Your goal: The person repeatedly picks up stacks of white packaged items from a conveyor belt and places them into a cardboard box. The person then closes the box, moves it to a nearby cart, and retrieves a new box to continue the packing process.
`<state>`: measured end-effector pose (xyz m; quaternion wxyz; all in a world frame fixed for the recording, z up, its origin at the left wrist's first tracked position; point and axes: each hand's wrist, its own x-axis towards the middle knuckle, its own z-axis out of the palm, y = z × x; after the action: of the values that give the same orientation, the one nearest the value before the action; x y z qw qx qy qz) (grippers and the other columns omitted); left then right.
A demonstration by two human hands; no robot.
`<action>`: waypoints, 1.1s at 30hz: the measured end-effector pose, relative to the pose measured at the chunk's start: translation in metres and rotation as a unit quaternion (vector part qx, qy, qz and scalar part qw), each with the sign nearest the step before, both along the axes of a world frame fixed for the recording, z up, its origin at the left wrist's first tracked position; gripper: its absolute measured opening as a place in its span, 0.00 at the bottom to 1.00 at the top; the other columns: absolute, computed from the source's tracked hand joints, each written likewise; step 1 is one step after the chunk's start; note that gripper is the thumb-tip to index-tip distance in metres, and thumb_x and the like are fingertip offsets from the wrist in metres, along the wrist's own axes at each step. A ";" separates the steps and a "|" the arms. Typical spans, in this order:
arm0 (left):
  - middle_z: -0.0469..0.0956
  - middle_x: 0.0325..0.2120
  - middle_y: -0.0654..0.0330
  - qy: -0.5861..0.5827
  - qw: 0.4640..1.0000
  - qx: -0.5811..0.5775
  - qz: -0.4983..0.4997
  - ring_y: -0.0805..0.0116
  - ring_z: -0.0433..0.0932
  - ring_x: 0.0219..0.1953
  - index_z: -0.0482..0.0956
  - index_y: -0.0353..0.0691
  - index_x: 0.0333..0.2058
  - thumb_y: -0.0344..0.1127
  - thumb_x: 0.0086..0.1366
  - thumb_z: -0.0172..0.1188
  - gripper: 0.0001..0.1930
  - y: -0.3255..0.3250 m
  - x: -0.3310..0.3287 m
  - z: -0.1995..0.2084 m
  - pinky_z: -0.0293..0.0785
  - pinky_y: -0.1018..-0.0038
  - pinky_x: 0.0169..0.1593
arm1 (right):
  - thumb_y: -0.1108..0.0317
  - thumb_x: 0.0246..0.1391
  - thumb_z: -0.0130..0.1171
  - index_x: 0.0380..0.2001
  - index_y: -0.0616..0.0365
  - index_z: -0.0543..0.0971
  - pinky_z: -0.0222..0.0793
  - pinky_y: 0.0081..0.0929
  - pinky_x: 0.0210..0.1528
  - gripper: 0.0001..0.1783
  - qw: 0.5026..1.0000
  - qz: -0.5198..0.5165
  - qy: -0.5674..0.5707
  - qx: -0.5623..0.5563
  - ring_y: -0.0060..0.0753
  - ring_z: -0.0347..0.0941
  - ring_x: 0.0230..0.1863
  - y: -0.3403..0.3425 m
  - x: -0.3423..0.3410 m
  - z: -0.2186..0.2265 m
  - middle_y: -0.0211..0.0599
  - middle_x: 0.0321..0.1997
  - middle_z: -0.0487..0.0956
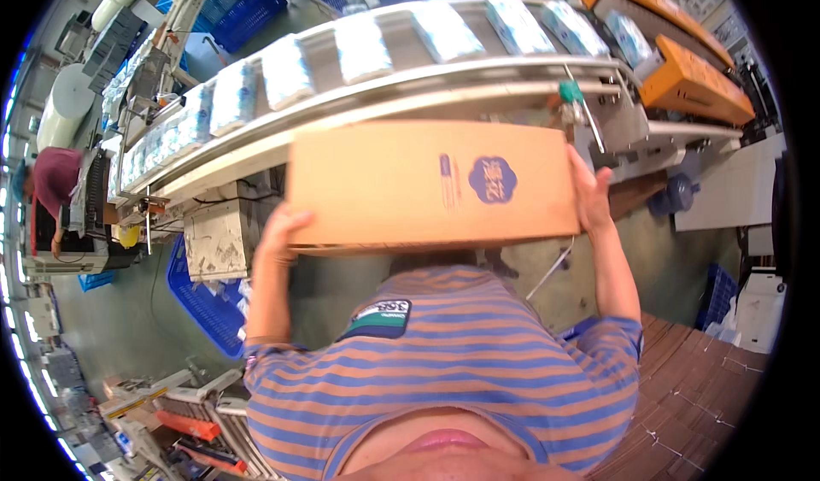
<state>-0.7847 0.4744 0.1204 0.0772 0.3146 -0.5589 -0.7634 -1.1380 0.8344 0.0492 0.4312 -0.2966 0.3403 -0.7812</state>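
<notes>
A long brown cardboard box (pixel 376 182) with a dark blue printed emblem spans the space in front of my chest. My left hand (pixel 282 231) grips its left end, the thumb lying over the near corner. At the right end, my right hand (pixel 591 192) presses against the side, thumb pointing outward. The box hides the fingers beneath and behind it. Just past its far edge runs a curved conveyor (pixel 325 58) carrying a row of white and blue wrapped packs (pixel 363 47).
Orange guide panels (pixel 696 79) flank the conveyor's right end. A blue crate (pixel 205 302) sits on the floor at left, near a metal cabinet (pixel 220 237). Stacked flat cardboard (pixel 696 387) lies at lower right. Another person in a maroon top (pixel 58 178) stands far left.
</notes>
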 end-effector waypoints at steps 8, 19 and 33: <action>0.76 0.41 0.51 -0.039 0.904 -0.309 -0.291 0.66 0.74 0.44 0.65 0.28 0.51 0.43 0.63 0.51 0.25 0.146 -0.181 0.016 0.68 0.72 0.48 | 0.35 0.53 0.42 0.60 0.65 0.57 0.55 0.33 0.58 0.45 0.906 0.110 -0.085 0.399 0.33 0.61 0.58 -0.091 -0.027 -0.108 0.41 0.58 0.65; 0.40 0.64 0.46 -0.312 0.653 -0.663 -0.193 0.49 0.38 0.67 0.47 0.37 0.63 0.53 0.51 0.59 0.47 -0.075 -0.021 -0.098 0.28 0.42 0.61 | 0.65 0.46 0.61 0.43 0.61 0.75 0.72 0.23 0.34 0.20 0.890 0.076 0.030 0.449 0.25 0.76 0.36 -0.067 -0.067 -0.061 0.34 0.37 0.79; 0.66 0.49 0.44 -0.014 0.629 -0.767 0.123 0.46 0.65 0.51 0.66 0.29 0.52 0.35 0.51 0.63 0.30 -0.056 -0.244 -0.012 0.61 0.57 0.54 | 0.58 0.48 0.63 0.43 0.52 0.73 0.71 0.27 0.30 0.20 0.799 -0.027 -0.057 0.598 0.27 0.73 0.32 0.009 -0.160 -0.090 0.28 0.35 0.78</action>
<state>-1.0291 0.4186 0.1082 0.3762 0.2185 -0.8996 -0.0375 -1.2976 0.8439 -0.0406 0.5201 0.0751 0.7225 -0.4492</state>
